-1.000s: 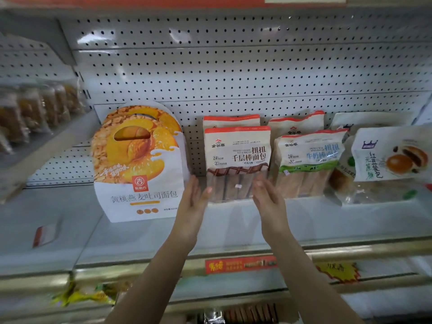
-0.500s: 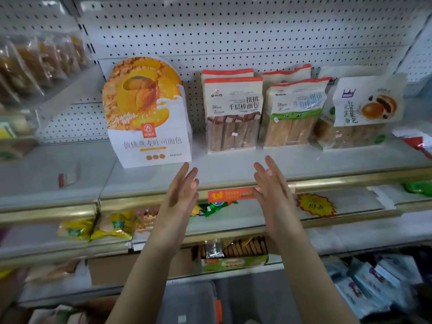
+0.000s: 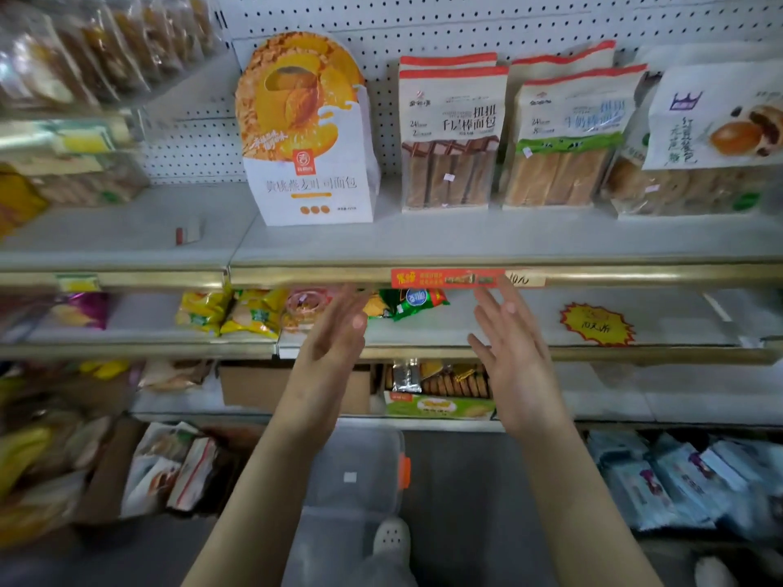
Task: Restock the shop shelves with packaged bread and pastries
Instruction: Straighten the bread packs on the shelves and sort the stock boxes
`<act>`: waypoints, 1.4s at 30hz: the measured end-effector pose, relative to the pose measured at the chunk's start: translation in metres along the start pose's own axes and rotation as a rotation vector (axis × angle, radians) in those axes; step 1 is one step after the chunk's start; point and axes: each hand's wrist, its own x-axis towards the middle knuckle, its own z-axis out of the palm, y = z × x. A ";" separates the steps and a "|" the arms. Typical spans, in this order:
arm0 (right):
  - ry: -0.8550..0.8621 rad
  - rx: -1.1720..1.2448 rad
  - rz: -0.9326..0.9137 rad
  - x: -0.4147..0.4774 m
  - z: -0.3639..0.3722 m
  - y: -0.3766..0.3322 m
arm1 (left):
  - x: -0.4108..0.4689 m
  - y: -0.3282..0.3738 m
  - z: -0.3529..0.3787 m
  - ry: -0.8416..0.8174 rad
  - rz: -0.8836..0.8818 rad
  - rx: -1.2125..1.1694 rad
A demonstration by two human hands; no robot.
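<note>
Standing upright: red-topped bread-stick bags (image 3: pixel 451 137).

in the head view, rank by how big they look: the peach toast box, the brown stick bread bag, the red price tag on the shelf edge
1. peach toast box: largest.
2. brown stick bread bag: smaller, on the same shelf, so the comparison is fair.
3. red price tag: plainly the smallest, though nearer the camera.

Both forearms reach up toward 12 o'clock. The left hand (image 3: pixel 334 336) and right hand (image 3: pixel 515 353) are empty, fingers spread, palms facing each other.
</note>
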 end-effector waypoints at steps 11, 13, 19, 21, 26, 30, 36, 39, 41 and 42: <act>-0.083 0.015 0.138 -0.039 0.012 0.022 | -0.076 -0.006 -0.020 0.245 -0.023 0.009; -0.093 0.016 0.141 -0.037 0.017 0.024 | -0.084 -0.003 -0.025 0.264 -0.018 0.023; -0.166 0.011 0.192 -0.051 0.049 0.033 | -0.109 0.000 -0.052 0.356 -0.038 0.014; -0.196 -0.001 0.205 -0.060 0.067 0.041 | -0.120 0.002 -0.065 0.385 -0.035 -0.010; -0.289 -0.052 0.226 -0.087 0.128 0.057 | -0.158 0.011 -0.119 0.425 -0.007 -0.005; -0.346 -0.084 0.233 -0.116 0.189 0.072 | -0.201 0.020 -0.176 0.479 0.001 -0.042; -0.442 -0.126 0.277 -0.176 0.296 0.108 | -0.277 0.033 -0.274 0.584 0.032 -0.071; -0.484 -0.134 0.267 -0.202 0.347 0.127 | -0.312 0.034 -0.318 0.619 0.039 -0.053; -0.521 -0.148 0.273 -0.217 0.377 0.136 | -0.331 0.035 -0.344 0.633 0.035 -0.034; -0.537 -0.158 0.276 -0.223 0.391 0.140 | -0.340 0.035 -0.358 0.646 0.033 -0.031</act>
